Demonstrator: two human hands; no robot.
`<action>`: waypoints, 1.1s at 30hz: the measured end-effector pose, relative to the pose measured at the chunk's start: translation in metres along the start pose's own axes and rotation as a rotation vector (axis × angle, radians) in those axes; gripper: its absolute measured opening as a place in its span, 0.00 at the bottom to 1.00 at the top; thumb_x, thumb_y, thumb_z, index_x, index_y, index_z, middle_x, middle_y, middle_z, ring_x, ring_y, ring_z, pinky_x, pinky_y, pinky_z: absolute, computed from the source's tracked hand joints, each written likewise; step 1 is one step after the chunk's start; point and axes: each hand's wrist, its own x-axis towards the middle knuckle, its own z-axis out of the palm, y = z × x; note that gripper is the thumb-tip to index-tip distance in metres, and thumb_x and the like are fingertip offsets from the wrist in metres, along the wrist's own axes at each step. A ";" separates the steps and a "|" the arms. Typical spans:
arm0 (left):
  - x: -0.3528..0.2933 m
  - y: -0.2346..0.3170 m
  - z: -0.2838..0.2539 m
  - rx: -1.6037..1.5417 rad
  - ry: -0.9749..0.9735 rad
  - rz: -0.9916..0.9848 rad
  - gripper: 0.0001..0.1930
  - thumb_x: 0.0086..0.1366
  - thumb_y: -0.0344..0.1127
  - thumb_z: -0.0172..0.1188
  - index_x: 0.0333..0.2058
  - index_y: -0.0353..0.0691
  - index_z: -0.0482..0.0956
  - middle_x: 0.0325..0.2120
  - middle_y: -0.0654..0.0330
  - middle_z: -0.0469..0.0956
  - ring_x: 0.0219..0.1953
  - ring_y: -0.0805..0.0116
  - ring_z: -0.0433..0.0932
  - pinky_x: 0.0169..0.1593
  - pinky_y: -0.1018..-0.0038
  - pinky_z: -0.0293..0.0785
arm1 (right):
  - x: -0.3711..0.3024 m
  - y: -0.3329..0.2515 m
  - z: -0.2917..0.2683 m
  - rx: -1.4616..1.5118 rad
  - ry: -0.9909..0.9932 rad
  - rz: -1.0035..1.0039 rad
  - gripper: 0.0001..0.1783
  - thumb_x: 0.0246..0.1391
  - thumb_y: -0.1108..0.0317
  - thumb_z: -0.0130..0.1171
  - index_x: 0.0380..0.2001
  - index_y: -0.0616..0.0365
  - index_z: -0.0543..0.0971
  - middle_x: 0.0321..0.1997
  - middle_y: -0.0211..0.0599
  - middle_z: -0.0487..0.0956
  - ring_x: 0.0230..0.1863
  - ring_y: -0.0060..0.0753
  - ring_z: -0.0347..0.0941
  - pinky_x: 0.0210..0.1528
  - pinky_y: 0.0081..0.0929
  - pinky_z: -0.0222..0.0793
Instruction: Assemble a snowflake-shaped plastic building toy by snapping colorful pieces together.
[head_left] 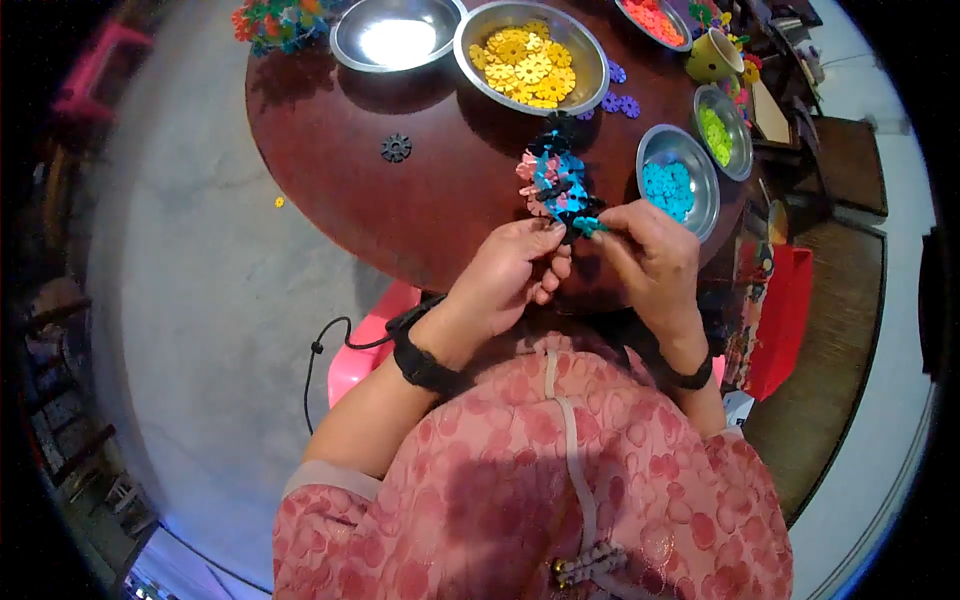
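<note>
Over the near edge of the table, a built-up piece of interlocking flower discs (560,180) in blue, pink and black stands upward from my fingers. The lower end of it is pinched by my left hand (505,275), thumb on top and fingers curled beneath. Against the same end, my right hand (655,255) holds a small teal flower disc (588,226) between thumb and forefinger. Whether that disc is joined to the piece cannot be made out. A single black flower disc (396,148) lies flat on the table, to the left of the piece.
The round brown table (440,220) carries metal bowls: yellow discs (525,65), blue discs (668,190), green discs (714,137), orange-red discs (655,20), and a shiny bowl (398,40). Loose purple discs (628,106) lie beside the yellow ones. A yellow-green cup (712,60) stands far right.
</note>
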 end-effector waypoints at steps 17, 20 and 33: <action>0.000 -0.007 0.018 0.028 0.132 0.059 0.08 0.69 0.40 0.48 0.34 0.44 0.71 0.22 0.67 0.72 0.20 0.78 0.68 0.23 0.81 0.63 | 0.005 0.016 0.007 0.082 -0.037 -0.019 0.07 0.44 0.75 0.61 0.28 0.59 0.74 0.27 0.41 0.73 0.31 0.46 0.71 0.32 0.36 0.66; -0.001 0.009 0.019 0.389 0.164 0.040 0.10 0.69 0.42 0.48 0.32 0.43 0.71 0.22 0.66 0.73 0.20 0.77 0.69 0.22 0.80 0.64 | 0.006 0.023 0.006 0.089 0.010 -0.027 0.07 0.44 0.75 0.61 0.29 0.58 0.75 0.27 0.40 0.73 0.31 0.46 0.71 0.32 0.36 0.66; -0.006 0.013 0.022 0.270 0.400 0.371 0.10 0.64 0.37 0.56 0.40 0.44 0.65 0.24 0.67 0.70 0.21 0.78 0.70 0.22 0.82 0.66 | -0.008 0.021 0.013 -0.081 0.035 -0.173 0.08 0.39 0.73 0.60 0.25 0.54 0.72 0.25 0.35 0.70 0.29 0.41 0.70 0.31 0.34 0.68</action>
